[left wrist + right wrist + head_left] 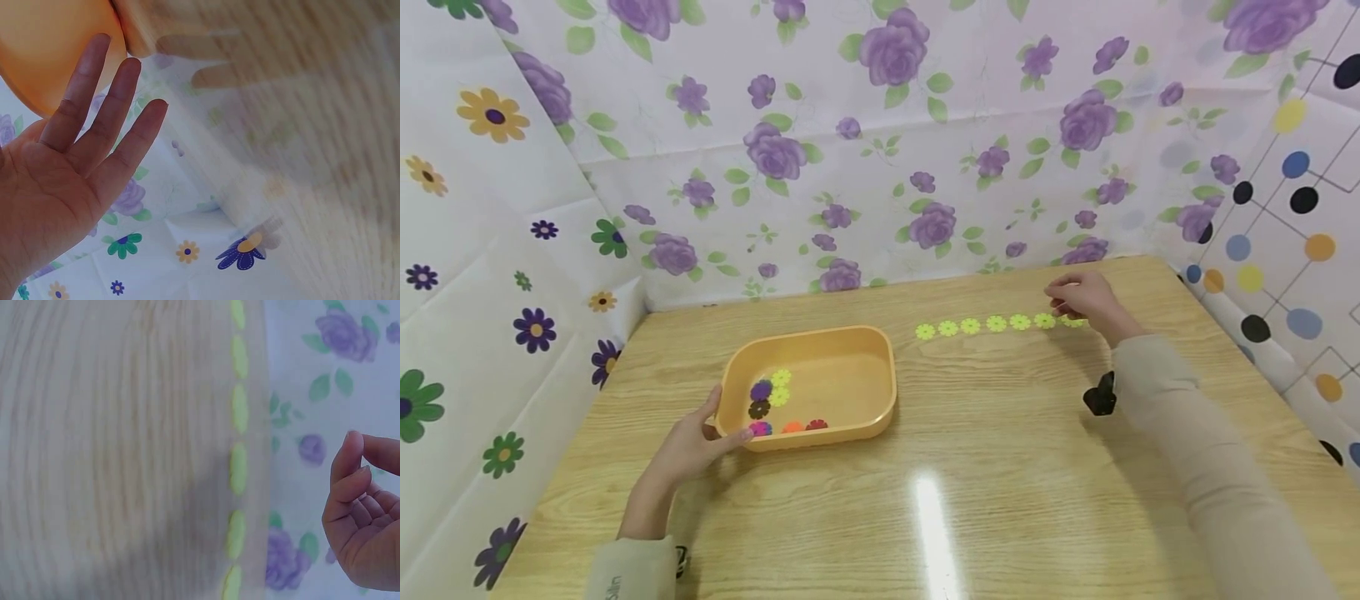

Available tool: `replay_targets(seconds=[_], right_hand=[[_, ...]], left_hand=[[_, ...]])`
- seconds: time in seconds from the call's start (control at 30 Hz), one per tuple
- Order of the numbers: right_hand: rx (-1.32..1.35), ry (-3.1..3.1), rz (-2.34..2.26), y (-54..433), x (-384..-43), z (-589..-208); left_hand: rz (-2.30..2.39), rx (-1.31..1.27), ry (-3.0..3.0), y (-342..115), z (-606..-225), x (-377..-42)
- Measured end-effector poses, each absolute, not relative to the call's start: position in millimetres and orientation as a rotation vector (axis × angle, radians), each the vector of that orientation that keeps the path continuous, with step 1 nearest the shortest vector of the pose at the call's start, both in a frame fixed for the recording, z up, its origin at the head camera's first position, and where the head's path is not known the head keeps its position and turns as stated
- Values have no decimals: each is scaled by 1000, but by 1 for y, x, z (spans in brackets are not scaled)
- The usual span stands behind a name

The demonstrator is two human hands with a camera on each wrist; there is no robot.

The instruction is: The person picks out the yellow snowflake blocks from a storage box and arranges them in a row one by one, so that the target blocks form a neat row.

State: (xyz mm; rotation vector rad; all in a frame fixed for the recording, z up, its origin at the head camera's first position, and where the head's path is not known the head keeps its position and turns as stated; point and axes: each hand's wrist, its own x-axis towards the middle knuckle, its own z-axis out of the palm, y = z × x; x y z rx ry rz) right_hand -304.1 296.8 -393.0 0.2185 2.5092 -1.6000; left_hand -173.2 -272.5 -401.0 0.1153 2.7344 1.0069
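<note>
My left hand grips the left end of an orange plastic basin, with the thumb over its near rim. In the left wrist view, the hand's other fingers stretch out beside the basin wall. Inside lie several flower-shaped plastic discs: yellow ones, a purple, a black, an orange and a red. A row of yellow-green flower discs runs along the back of the table. Above its right end hovers my right hand, fingers curled, thumb and fingertip together, nothing visible between them.
The wooden table meets a rose-patterned cloth at the back. Patterned sheets stand at both sides. Beside the right sleeve shows a small black device.
</note>
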Motion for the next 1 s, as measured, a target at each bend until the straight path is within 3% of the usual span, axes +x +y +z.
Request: replay_targets(seconds=[1.0], right_hand=[[-258, 2425, -1590, 164, -313, -354]], left_hand=[[1013, 105, 2747, -272, -399, -172]])
